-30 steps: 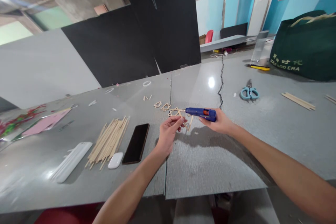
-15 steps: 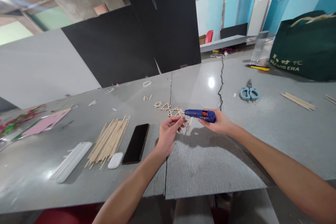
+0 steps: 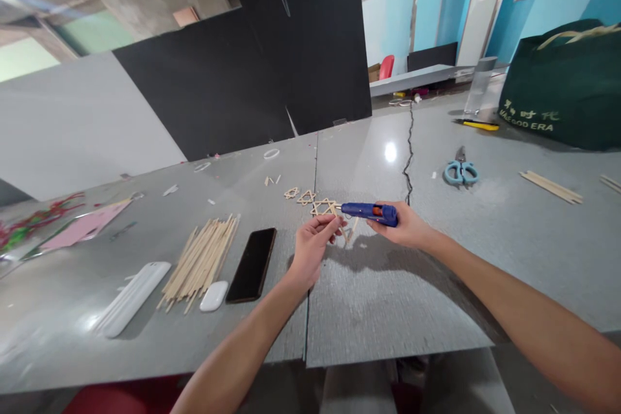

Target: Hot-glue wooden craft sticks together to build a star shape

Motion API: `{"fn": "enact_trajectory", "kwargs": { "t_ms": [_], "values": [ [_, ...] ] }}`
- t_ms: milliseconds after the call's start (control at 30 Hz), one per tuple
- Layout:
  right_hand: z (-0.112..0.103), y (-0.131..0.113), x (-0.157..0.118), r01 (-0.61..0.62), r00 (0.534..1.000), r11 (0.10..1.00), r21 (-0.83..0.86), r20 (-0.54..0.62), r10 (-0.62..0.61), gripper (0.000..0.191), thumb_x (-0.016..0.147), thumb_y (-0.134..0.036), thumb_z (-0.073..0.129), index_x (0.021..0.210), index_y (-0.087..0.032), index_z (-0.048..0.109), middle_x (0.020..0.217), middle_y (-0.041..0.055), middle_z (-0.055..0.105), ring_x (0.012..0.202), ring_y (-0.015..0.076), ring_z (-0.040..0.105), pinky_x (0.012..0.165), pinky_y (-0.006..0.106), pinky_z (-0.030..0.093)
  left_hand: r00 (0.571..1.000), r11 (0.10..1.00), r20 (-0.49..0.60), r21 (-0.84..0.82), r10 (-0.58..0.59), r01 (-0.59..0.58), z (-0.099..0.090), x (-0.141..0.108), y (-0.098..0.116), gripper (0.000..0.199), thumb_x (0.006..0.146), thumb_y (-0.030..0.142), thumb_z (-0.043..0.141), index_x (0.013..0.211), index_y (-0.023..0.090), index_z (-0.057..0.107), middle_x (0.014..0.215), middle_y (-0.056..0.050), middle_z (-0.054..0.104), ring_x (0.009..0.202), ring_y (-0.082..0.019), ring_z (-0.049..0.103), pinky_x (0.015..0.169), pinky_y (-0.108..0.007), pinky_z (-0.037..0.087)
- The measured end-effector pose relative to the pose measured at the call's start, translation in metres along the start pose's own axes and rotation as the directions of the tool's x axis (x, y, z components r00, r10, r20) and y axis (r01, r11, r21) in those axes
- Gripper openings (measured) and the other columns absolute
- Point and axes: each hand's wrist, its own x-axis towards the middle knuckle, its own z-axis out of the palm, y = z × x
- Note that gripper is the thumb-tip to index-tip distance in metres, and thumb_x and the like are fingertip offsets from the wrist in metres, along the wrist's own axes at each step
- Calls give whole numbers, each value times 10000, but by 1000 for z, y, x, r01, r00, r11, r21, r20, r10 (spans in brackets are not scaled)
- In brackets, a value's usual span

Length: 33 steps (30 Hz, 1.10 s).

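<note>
My right hand (image 3: 406, 225) is wrapped round a blue hot glue gun (image 3: 371, 212), its nozzle pointing left. Just below that nozzle, my left hand (image 3: 315, 239) pinches a thin wooden stick (image 3: 345, 233), part of a small angled piece whose upper end the fingers partly hide. The nozzle tip is at or very near the wood; I cannot tell whether they touch. Beyond my left fingers lie star shapes made of sticks: a larger star (image 3: 322, 207), a middle star (image 3: 306, 197) and a small star (image 3: 291, 193).
A bundle of wooden sticks (image 3: 200, 262), a phone (image 3: 251, 265), a white earbud case (image 3: 213, 296) and a white elongated case (image 3: 133, 297) lie to the left. Scissors (image 3: 460, 171), a yellow cutter (image 3: 478, 125), loose sticks (image 3: 550, 187) and a green bag (image 3: 565, 87) are on the right.
Both hands and the glue gun hold almost the same position. The angled stick piece has shifted very slightly.
</note>
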Motion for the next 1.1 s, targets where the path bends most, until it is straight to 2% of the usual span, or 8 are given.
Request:
{"fn": "enact_trajectory", "kwargs": {
  "t_ms": [300, 567, 767, 1100],
  "values": [
    [0, 1, 0, 2, 1000, 1000, 7, -7, -2, 307, 869, -480, 680, 781, -207, 569, 672, -21, 464, 610, 133, 407, 550, 276, 322, 1000, 1000, 16, -1, 7, -7, 0, -1, 0, 558, 607, 597, 1010, 886, 158, 809, 837, -82, 791, 681, -125, 587, 631, -261, 400],
    [-1, -2, 0, 29, 999, 1000, 0, -42, -29, 294, 873, -461, 681, 764, -211, 570, 656, -20, 466, 598, 135, 398, 552, 284, 322, 1000, 1000, -20, 12, 12, -12, 1, -2, 2, 549, 608, 580, 1004, 883, 161, 781, 842, -78, 786, 700, -134, 610, 631, -260, 411],
    [-1, -5, 0, -7, 1000, 1000, 9, -22, 7, 306, 859, -480, 688, 765, -215, 569, 666, -16, 488, 616, 145, 431, 559, 281, 335, 1000, 999, 2, 34, 29, -29, 1, -1, 0, 531, 640, 583, 986, 893, 162, 786, 869, -90, 798, 691, -137, 610, 639, -271, 415],
    [0, -1, -1, 3, 1000, 1000, -8, -19, -3, 329, 880, -489, 675, 757, -207, 558, 662, -22, 454, 605, 132, 404, 557, 280, 312, 1000, 999, -10, 39, 24, -23, 0, -1, 1, 530, 641, 583, 985, 896, 160, 792, 871, -91, 797, 695, -137, 612, 636, -265, 416]
  ]
}}
